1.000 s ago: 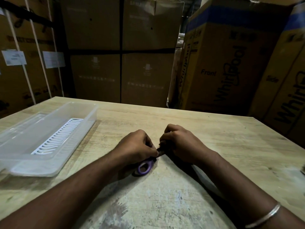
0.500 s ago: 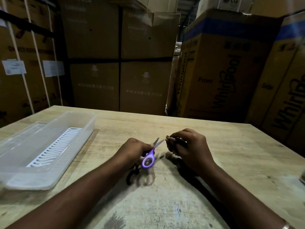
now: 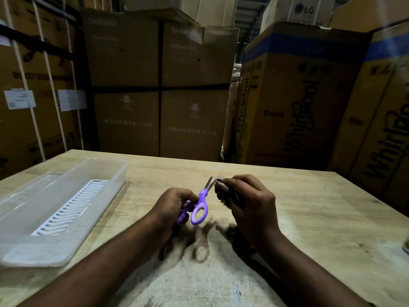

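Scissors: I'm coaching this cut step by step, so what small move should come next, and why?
Probably ease the purple scissors forward so their slightly parted blades straddle the end of the small dark piece. The left hand grips them, tips almost at the piece, which the right hand pinches above the table.

place: warehouse or appliance stockroom | evidence: tall brown cardboard cartons printed Whirlpool and LG, stacked high | strapped cartons with paper labels | worn pale wooden worktable
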